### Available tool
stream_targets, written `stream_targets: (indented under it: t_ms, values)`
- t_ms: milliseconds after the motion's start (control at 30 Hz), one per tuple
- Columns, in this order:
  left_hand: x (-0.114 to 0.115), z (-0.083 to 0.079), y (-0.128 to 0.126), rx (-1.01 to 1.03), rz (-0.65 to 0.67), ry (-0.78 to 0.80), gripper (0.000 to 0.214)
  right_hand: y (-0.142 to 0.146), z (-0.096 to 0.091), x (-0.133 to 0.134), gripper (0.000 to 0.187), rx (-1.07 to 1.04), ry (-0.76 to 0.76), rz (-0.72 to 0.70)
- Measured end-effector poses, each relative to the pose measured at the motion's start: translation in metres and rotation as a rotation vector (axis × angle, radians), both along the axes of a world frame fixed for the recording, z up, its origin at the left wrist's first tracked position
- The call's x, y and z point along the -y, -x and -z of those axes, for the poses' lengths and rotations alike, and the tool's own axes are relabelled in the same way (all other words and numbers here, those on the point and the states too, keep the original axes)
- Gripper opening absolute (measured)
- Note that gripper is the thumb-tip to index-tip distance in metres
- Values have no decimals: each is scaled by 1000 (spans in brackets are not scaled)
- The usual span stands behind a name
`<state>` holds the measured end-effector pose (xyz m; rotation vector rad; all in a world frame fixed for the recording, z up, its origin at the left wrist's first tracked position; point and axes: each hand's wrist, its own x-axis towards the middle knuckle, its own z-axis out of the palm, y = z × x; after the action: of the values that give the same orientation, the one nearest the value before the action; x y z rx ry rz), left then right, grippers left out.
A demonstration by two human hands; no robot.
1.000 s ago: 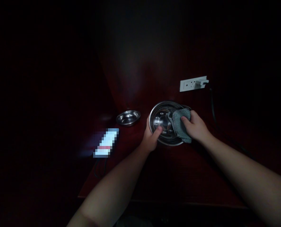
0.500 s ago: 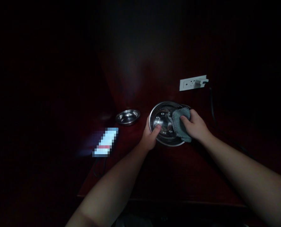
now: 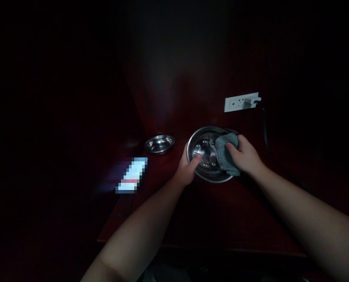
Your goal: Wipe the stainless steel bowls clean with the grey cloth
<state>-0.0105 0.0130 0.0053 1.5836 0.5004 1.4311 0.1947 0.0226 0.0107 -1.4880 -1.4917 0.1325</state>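
and here we are, both hands locked on the work! the left hand (image 3: 188, 168) has its fingers curled round the near-left side of the metal bowl (image 3: 204, 150), thumb hooked over the rim and pressed to the inside. over on the other side, the right hand (image 3: 246, 154) is gripping a folded grey-green cloth (image 3: 225, 157), thumb flat on top, and that cloth lies across the bowl's right rim, part of it inside. the bowl sits between the two hands, mouth tipped toward the viewer; whether its base touches the surface (image 3: 221, 219) is hard to tell in this gloom.

so what's different from half a second ago? very little, folks! the bowl, cloth and both hands appear a touch further right in the view, but the wall socket (image 3: 233, 104) has slid that way too, so it looks mostly like the head camera shifting. the grip is unchanged on both sides, and the cloth covers the same part of the rim.

out to the left, the small metal dish (image 3: 159, 145) holds its place, open side up, with the glowing device (image 3: 132, 176) nearer the viewer, its screen blurred into blocks, and a looped cable (image 3: 130, 203) just below. a white plug (image 3: 251, 101) stays in the socket, a dark cord (image 3: 265, 131) hanging close by.
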Motion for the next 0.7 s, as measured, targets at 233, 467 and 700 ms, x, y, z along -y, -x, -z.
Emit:
stream_targets:
  t_ms: [233, 467, 700]
  values:
    - [-2, 1, 0, -12, 16, -15, 62, 0, -2, 1, 13, 22, 2, -1]
    - [-3, 2, 1, -16, 22, 21, 64, 0, -3, 2, 13, 34, 0, -3]
    - [0, 2, 0, -20, 27, -24, 63, 0, -7, 2, 13, -36, 7, 43]
